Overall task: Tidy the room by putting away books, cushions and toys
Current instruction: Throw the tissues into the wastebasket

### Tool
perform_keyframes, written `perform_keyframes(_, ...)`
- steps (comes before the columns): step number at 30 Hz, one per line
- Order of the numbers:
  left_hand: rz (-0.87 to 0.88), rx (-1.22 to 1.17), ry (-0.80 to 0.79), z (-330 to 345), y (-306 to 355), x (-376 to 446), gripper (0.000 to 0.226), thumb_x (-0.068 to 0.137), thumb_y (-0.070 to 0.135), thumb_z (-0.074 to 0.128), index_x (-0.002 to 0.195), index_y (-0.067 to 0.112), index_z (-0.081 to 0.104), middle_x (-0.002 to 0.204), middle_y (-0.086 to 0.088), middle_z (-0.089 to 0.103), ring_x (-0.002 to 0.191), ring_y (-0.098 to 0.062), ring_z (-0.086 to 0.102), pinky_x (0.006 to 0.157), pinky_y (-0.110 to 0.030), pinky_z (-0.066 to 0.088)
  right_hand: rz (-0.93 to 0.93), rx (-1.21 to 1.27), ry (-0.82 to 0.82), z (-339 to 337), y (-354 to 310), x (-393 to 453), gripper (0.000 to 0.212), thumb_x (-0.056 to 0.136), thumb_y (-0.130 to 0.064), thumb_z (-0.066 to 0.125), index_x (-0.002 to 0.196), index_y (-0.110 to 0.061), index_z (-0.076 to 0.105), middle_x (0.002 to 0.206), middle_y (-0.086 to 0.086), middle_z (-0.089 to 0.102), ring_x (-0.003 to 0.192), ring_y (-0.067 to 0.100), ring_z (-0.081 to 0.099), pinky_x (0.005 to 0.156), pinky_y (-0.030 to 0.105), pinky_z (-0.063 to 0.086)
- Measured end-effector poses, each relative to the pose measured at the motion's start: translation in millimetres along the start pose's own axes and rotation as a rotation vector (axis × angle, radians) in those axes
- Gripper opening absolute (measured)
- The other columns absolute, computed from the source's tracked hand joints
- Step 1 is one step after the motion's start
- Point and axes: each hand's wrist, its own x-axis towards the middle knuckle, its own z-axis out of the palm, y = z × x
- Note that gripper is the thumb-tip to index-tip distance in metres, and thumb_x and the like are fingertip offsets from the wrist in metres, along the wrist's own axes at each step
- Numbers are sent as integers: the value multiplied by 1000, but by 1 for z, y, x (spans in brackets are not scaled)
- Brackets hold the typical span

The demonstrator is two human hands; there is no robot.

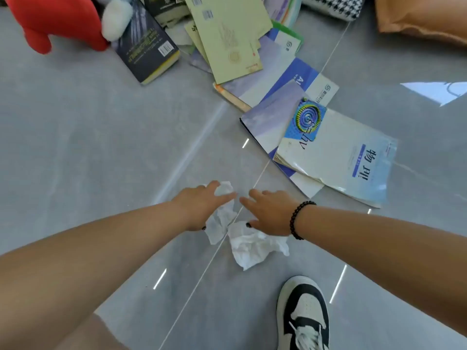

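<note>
Nearest, toward the floor's [101,152] near edge: a black-and-white sneaker [303,314] with white laces, planted on the glossy grey tiles.

Just beyond, two crumpled white tissues. Right tissue [252,246] lying on the tiles under the right hand [270,213], fingers stretched out fairly straight across it, thumb tip with dark polish resting on its upper edge; not gripped. Black bead bracelet [299,218] round that wrist. Left tissue [222,213] beneath the left hand [202,203], fingers spread over it and part of it bunched between them; whether pinched or only pressed, cannot tell.

Farther, toward the right: a pale booklet [348,157] with large dark characters, upside down and not readable, plus a blue-and-yellow spiral emblem. Overlapping it, a lilac-covered book [270,117], and behind that a blue-and-white book [300,77] showing the letter "A".

Farther still: pale green booklets [227,39] with barcodes, fanned in a heap; a thick black book [146,46] with a barcode, its small print illegible.

At the far edge: a red plush toy [50,18] with a white tuft, a houndstooth cushion [333,6], a tan cushion [424,18].
</note>
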Motion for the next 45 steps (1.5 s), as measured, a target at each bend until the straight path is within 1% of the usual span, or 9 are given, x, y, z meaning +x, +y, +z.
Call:
perform_keyframes(8, 145, 202, 7, 31, 39, 3, 67, 95, 6, 51, 153, 23, 22, 155, -13, 21, 123, -34, 47, 81, -41, 47, -41, -120, -189, 35, -3, -8, 49, 89, -21, 66, 130, -14, 41, 121, 8, 47, 102, 28, 57, 68, 35, 42)
perform_keyframes(13, 244, 289, 198, 45, 32, 11, 77, 51, 6, 89, 124, 12, 63, 98, -8, 64, 61, -21, 64, 39, -26, 40, -3, -79, -98, 29, 14, -3, 33, 93, -9, 52, 125, -13, 48, 113, 6, 54, 97, 27, 60, 66, 34, 44)
perform_keyframes(16, 198, 196, 43, 34, 22, 21, 45, 87, 1, 60, 130, 10, 52, 116, -10, 53, 100, -29, 60, 72, -38, 50, 56, 59, -67, 24, 25, 0, 30, 96, -13, 50, 125, -17, 52, 117, 4, 56, 102, 26, 59, 77, 34, 48)
perform_keyframes(18, 175, 44, 26, 22, 15, 22, 34, 92, 2, 52, 124, 11, 60, 120, -9, 51, 106, -30, 57, 81, -37, 47, 110, 222, -12, 17, 32, 1, 29, 95, -14, 52, 123, -18, 58, 120, 4, 56, 108, 24, 55, 82, 29, 44)
perform_keyframes(23, -34, -548, 434, -10, -9, 19, 14, 86, 10, 66, 96, 12, 76, 105, -6, 56, 96, -24, 61, 87, -35, 48, 284, 621, 312, -18, 48, -4, 17, 86, -7, 60, 94, -13, 74, 97, 2, 64, 88, 15, 55, 77, 20, 41)
perform_keyframes(30, -391, -1429, 746, -85, -24, -2, 16, 84, 10, 75, 97, 4, 70, 109, 1, 66, 93, -15, 67, 78, -26, 58, 434, 1182, 631, -78, 63, 1, 20, 87, -2, 62, 75, -18, 58, 92, 5, 65, 68, 19, 66, 58, 25, 58)
perform_keyframes(33, -450, -1591, 873, -104, -13, -25, 5, 89, 4, 68, 94, 4, 68, 102, -11, 72, 82, -15, 70, 69, -24, 59, 443, 1417, 689, -102, 47, -14, 24, 88, 4, 61, 74, -15, 56, 86, 7, 61, 67, 16, 64, 54, 21, 57)
perform_keyframes(40, -484, -1794, 930, -172, 22, -114, 6, 88, 6, 68, 92, 7, 73, 94, -13, 74, 92, -24, 72, 85, -33, 59, 481, 1564, 756, -171, 9, -96, 26, 83, 11, 61, 73, -14, 60, 91, 16, 65, 82, 29, 68, 68, 22, 59)
perform_keyframes(45, -466, -2186, 962, -269, 50, -194, 26, 95, 11, 59, 74, 9, 74, 86, -8, 76, 88, -21, 73, 81, -30, 59, 507, 1684, 761, -271, -10, -174, 25, 87, 6, 60, 77, -16, 64, 82, 4, 63, 78, 21, 69, 80, 30, 58)
